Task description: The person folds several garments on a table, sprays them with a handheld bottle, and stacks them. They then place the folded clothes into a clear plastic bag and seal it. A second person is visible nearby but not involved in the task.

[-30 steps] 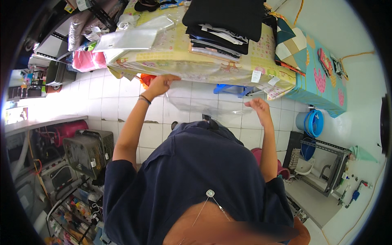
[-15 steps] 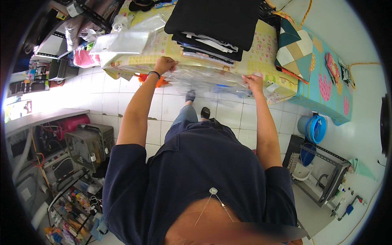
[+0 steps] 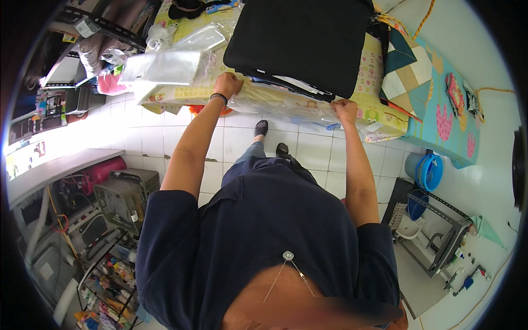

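Observation:
A clear plastic bag [image 3: 280, 104] stretches between my two hands along the front edge of the patterned yellow table [image 3: 369, 69]. My left hand [image 3: 227, 86], with a dark band at the wrist, pinches its left side. At the other side my right hand [image 3: 345, 110] grips the plastic with fingers closed. Just beyond the bag rises a stack of folded black clothes [image 3: 300, 41], with some white layers showing low at its front. The stack's near edge reaches close to my right fingers. I cannot tell whether the bag's mouth is around any of the clothes.
Flat clear plastic bags [image 3: 162, 67] lie at the table's left. A patchwork cushion [image 3: 406, 74] rests at the right, beside a teal patterned surface [image 3: 440, 118]. Blue buckets [image 3: 428, 171] stand below on the right; a grey crate [image 3: 125, 192] sits at the left.
Both hands keep hold of the bag, which now lies closer against the table edge and hangs less over the floor. The black stack appears larger and nearer my right hand.

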The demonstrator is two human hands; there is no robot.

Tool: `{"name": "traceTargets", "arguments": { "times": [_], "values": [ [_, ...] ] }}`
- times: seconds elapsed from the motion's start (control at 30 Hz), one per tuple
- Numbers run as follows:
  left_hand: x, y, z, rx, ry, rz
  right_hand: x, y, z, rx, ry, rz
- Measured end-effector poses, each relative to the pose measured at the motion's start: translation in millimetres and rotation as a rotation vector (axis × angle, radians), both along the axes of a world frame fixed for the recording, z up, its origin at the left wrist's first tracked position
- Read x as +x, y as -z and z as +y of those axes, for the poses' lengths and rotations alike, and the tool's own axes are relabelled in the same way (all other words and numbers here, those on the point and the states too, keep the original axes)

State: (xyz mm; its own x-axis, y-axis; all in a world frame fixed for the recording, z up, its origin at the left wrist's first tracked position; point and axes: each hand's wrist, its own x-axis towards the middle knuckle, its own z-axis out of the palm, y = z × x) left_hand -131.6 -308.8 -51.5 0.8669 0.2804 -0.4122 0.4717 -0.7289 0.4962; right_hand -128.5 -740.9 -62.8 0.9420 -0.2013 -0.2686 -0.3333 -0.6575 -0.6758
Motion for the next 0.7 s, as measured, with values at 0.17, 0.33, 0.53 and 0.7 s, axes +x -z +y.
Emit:
{"name": "traceTargets", "arguments": {
  "times": [0.17, 0.33, 0.53, 0.7],
  "values": [
    [21, 34, 7, 0.263, 0.156, -0.377, 8, -4, 6, -0.098, 0.038, -0.133],
    [39, 87, 12, 0.225, 0.117, -0.547, 25, 17, 1, -0.210, 0.042, -0.254],
    [61, 104, 5, 0.231, 0.106, -0.552, 42, 39, -19, -0.174, 0.056, -0.227],
    [60, 92, -11, 0.260, 0.169, -0.500, 45, 39, -31, -0.267, -0.040, -0.160]
  ]
}}
